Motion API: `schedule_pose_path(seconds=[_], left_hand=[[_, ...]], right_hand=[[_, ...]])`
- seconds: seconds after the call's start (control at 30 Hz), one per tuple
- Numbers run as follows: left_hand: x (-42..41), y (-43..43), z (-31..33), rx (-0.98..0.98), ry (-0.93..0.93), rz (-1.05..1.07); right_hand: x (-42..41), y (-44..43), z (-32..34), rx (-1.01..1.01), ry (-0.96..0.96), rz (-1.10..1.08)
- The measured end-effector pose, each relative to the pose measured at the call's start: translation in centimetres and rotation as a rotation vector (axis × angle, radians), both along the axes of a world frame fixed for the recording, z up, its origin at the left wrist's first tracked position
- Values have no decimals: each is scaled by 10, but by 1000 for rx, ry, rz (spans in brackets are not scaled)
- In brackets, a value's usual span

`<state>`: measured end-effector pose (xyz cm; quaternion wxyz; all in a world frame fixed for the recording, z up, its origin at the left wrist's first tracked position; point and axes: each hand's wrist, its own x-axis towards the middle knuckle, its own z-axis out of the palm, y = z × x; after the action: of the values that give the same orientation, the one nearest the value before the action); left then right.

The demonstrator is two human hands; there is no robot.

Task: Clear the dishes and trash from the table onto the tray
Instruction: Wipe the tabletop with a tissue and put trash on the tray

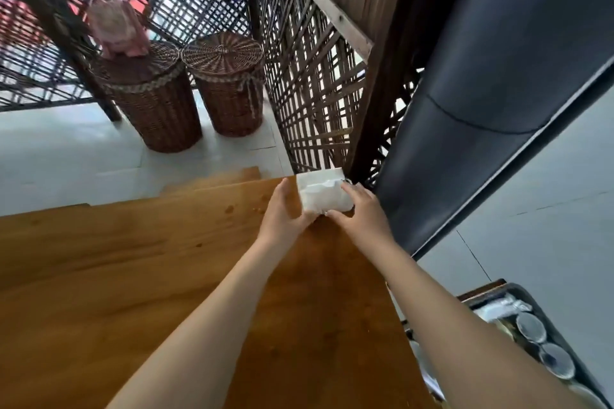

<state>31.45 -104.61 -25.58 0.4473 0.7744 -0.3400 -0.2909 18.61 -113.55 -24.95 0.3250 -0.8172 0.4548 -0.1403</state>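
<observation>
1. We see the white tissue pack [324, 194] in the centre of the frame, at the far corner of the wooden table [133, 276].
2. The left hand [282, 209] holds the pack's left side, fingers laid along it and thumb against the near edge.
3. The right hand [362, 212] holds the right side, fingers curled onto the pack and thumb at its near edge.
4. At the lower right of the frame we find the dark tray [571, 352], off the table's edge and carrying round cups [531, 327] in a row.
5. Two lidded wicker baskets [229, 83] stand side by side on the pale floor at the upper left, and a pink bag [116, 26] sits on the left one.
6. A dark padded bench [498, 76] runs down the right of the frame.
</observation>
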Motion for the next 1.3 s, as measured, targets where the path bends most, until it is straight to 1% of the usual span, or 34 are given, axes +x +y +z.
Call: schedule_pose_path(seconds=[0.1, 0.3, 0.47, 0.57, 0.6, 0.77, 0.87, 1.1, 1.2, 1.3], left_hand=[[11, -17, -21, 1, -57, -94], [26, -31, -44, 38, -119, -167], [34, -37, -52, 48, -131, -190], [38, -42, -52, 37, -158, -187], [38, -44, -51, 40, -163, -194], [46, -50, -46, 115, -216, -309], [49, -49, -45, 138, -240, -343], [51, -45, -48, 130, -256, -327], [52, -47, -48, 117, -276, -304], [52, -52, -44, 74, -245, -273]], right_hand=[[17, -21, -16, -162, 91, 99], [23, -38, -34, -229, 163, 130], [17, -42, -38, -280, 74, 174], [15, -44, -39, -284, -35, 127], [15, -45, -38, -284, -41, 127], [16, -50, -35, -270, 153, 265], [16, -54, -36, -318, 234, 301], [16, -58, -33, -285, 116, 224], [19, -57, -30, -262, 11, 127], [22, -56, -28, -205, -77, 43]])
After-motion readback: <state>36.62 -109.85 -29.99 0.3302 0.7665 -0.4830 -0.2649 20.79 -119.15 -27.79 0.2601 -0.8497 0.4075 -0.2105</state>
